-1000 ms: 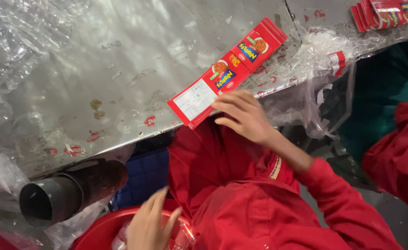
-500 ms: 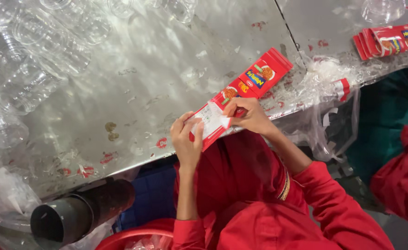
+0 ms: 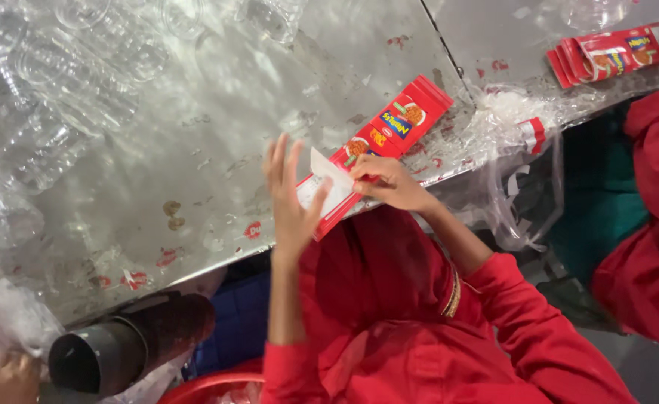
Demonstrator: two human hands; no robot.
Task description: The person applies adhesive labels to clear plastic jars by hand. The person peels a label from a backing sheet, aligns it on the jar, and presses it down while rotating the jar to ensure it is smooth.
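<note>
A long red printed label strip (image 3: 398,126) lies at the near edge of the steel table (image 3: 195,164). Its near end has a white flap (image 3: 328,179) lifted up. My right hand (image 3: 390,184) pinches the strip's near end just beside the flap. My left hand (image 3: 287,200) stands upright to the left of the flap with its fingers spread, and its thumb rests against the white paper. Both my sleeves are red.
Several clear plastic jars (image 3: 53,82) crowd the far left. A stack of red labels (image 3: 612,54) lies at the far right beside a co-worker's red sleeve (image 3: 654,164). Clear plastic scraps (image 3: 510,123) hang off the edge. A dark cylinder (image 3: 124,346), another person's hand (image 3: 6,378) and a red basin (image 3: 211,386) sit below.
My left hand came up from the red basin to the strip's near end. Both hands then lifted the white flap, and my left fingers have spread apart.
</note>
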